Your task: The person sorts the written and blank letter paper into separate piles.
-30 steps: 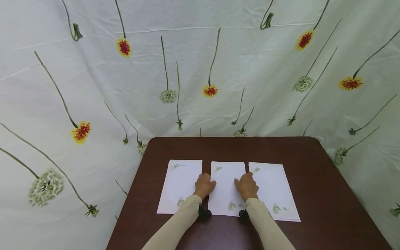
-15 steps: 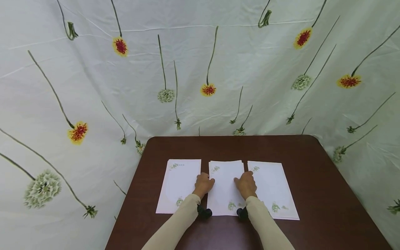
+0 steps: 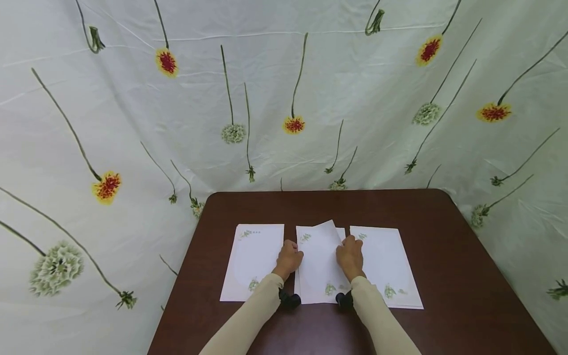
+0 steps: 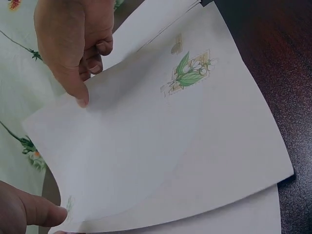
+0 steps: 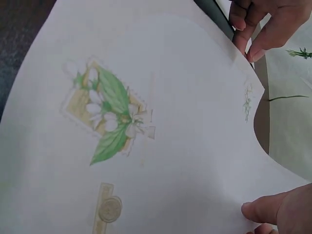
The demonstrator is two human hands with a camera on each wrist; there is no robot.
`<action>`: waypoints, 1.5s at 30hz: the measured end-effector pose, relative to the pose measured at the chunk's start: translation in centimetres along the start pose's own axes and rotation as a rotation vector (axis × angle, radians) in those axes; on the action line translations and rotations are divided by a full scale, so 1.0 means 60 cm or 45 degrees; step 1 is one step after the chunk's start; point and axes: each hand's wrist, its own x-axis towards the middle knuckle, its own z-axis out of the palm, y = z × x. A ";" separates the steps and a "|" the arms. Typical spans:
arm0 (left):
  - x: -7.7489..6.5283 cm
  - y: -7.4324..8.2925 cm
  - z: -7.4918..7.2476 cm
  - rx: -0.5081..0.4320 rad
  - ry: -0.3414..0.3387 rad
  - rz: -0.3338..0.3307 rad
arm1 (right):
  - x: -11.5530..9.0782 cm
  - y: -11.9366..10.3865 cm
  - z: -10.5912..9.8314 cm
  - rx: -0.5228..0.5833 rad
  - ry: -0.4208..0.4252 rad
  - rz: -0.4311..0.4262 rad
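Observation:
In the head view a white sheet of paper [image 3: 317, 268] with printed green flowers is bowed up from the middle paper stack, its far right corner raised. My left hand [image 3: 288, 257] pinches its left edge, and the thumb [image 4: 46, 212] lies on top of the paper in the left wrist view. On the opposite edge my right hand [image 3: 349, 257] pinches the sheet between thumb and fingers. The right wrist view has the sheet's flower print [image 5: 109, 107] up close, with a curled edge between the two hands. Underneath, more paper [image 4: 243, 214] shows.
To the left lies another paper stack [image 3: 255, 261], partly overlapped by my left forearm. A third stack [image 3: 383, 261] lies right of my right hand. All rest on a dark brown table [image 3: 461, 276]. Behind it hangs a flower-patterned cloth [image 3: 381, 98]. Black wrist cameras [image 3: 289, 300] sit on both wrists.
The middle sheet, flat before, is now bowed and shifted askew, its far corner lifted. My right hand has moved slightly right and up with the edge; the left hand has barely moved.

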 end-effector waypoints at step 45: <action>0.012 0.123 0.119 0.003 -0.152 0.232 | 0.047 0.096 -0.194 -0.012 0.127 0.082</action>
